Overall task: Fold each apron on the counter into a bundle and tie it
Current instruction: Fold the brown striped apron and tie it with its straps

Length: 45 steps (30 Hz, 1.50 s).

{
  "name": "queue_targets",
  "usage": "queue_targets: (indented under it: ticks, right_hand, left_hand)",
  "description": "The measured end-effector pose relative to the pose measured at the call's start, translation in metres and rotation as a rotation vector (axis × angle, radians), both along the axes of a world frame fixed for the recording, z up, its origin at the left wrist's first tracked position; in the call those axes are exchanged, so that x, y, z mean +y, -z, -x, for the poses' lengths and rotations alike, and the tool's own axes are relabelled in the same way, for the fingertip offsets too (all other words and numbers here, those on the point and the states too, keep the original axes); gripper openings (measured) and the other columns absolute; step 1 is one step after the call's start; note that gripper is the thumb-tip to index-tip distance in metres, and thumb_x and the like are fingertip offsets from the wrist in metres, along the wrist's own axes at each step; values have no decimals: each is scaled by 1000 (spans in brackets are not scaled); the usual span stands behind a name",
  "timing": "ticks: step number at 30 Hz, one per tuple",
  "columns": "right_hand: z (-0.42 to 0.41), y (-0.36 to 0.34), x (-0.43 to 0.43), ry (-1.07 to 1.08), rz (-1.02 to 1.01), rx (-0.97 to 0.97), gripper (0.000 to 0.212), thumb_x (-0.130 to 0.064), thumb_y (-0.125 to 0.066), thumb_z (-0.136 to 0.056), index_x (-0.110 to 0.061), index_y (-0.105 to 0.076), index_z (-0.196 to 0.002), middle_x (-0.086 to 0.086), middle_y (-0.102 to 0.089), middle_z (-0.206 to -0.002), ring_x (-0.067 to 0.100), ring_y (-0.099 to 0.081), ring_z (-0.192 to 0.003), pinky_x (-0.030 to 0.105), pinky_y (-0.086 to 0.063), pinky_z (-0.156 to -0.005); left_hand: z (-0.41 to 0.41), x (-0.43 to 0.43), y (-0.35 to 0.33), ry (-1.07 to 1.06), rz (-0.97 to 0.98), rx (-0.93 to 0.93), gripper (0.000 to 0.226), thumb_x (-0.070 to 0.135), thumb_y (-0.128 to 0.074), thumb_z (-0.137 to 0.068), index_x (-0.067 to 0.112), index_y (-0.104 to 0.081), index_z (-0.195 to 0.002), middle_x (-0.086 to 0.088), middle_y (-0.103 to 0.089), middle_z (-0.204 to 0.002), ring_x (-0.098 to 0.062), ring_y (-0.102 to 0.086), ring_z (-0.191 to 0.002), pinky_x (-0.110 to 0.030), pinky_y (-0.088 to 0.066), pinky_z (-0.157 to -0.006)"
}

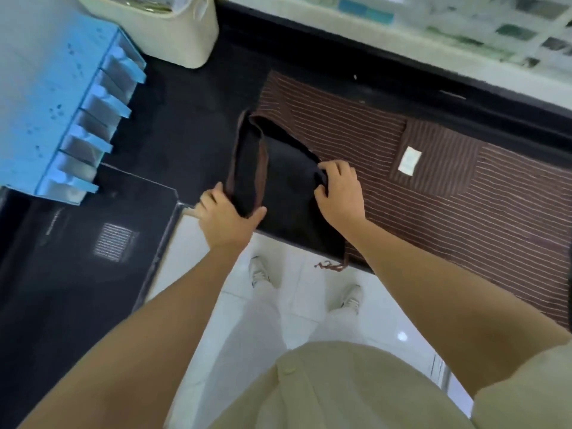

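Observation:
A brown apron (433, 193) with thin pale stripes lies spread flat on the black counter (192, 125). It has a pocket with a white label (410, 160). Its brown neck strap (261, 162) loops out to the left over the counter. My left hand (227, 213) grips the near end of that strap loop at the counter's front edge. My right hand (339, 190) pinches the apron's left edge where the bib meets the strap. A waist tie (331, 266) dangles off the counter's front edge.
A blue rack with clear dividers (77, 119) stands at the left. Behind it is a cream bin (173, 32). A dark glass-sided case (93, 236) is at the near left. White tiled floor and my shoes lie below.

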State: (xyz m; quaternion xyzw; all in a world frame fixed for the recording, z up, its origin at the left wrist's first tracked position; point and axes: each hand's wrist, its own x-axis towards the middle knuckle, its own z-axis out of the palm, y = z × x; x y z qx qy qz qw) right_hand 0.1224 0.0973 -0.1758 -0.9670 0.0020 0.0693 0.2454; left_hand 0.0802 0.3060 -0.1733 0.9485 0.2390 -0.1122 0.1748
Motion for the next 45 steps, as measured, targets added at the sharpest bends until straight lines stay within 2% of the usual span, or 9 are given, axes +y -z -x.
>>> queue_targets:
  ticks: [2,6,11,15,19,22,28,33,45]
  right_hand:
    - [-2,1,22,62,-55,59,36,-16,-54,-93,-13,-55,-130,8,-51,-132,26,-47,-120,39,-43,-100]
    - [-8,-3,47,251,-371,344,22,-30,-56,-96,-18,-62,-114,4,-63,-116,19,-61,-101,38,-49,-95]
    - [-36,-31,66,422,-966,868,62,-65,-60,-83,-17,-60,-122,5,-71,-109,18,-68,-100,34,-53,-86]
    - [-66,-54,56,321,-1146,806,14,-15,-62,-92,-11,-64,-105,5,-69,-89,18,-67,-87,31,-54,-78]
    - [-86,-73,19,587,-1290,511,23,1,-35,-89,-9,-56,-85,1,-50,-64,13,-46,-56,23,-41,-54]
    - [-84,-64,-32,813,-1253,345,25,-1,-32,-86,-10,-53,-74,-3,-40,-55,12,-34,-48,27,-30,-53]
    - [-44,-35,-135,1329,-1078,253,32,-7,-34,-91,-16,-49,-65,-2,-43,-54,13,-37,-46,24,-33,-44]
    - [-15,-23,-186,1092,-709,520,25,-12,-39,-98,-3,-62,-97,6,-61,-70,16,-55,-58,23,-47,-52]
    - [-98,-25,-140,547,-380,385,67,-63,-54,-89,-14,-48,-134,2,-61,-119,18,-60,-102,31,-51,-81]
  left_hand:
    - [-8,8,1,74,-4,53,96,58,-77,-70,3,-37,-137,-16,-44,-130,-37,-44,-120,-48,-35,-102]
    - [-16,8,0,238,178,-11,21,28,-57,-93,8,-54,-95,-12,-61,-97,-32,-60,-93,-43,-48,-77]
    - [-34,6,-23,460,221,-338,16,25,-53,-93,12,-56,-83,0,-57,-77,-17,-53,-69,-35,-46,-60]
    - [-57,-3,-36,761,359,-380,29,39,-48,-91,15,-62,-82,6,-61,-78,-11,-55,-70,-32,-50,-62]
    - [-77,-17,-35,519,534,-358,44,45,-35,-97,16,-65,-81,4,-61,-75,-13,-58,-70,-40,-49,-68]
    - [-99,-39,-27,317,517,-164,25,42,-49,-97,21,-60,-106,3,-59,-96,-8,-56,-77,-36,-51,-79]
    - [-127,-115,-18,273,589,-27,48,41,-61,-92,18,-46,-132,-6,-48,-125,-18,-55,-105,-38,-48,-95]
    - [-131,-168,-13,269,339,-114,76,48,-71,-81,17,-35,-140,-14,-35,-138,-30,-37,-125,-46,-42,-99]
    - [-129,-161,2,470,148,-88,80,16,-81,-74,14,-35,-139,-17,-32,-138,-34,-39,-123,-45,-43,-100]
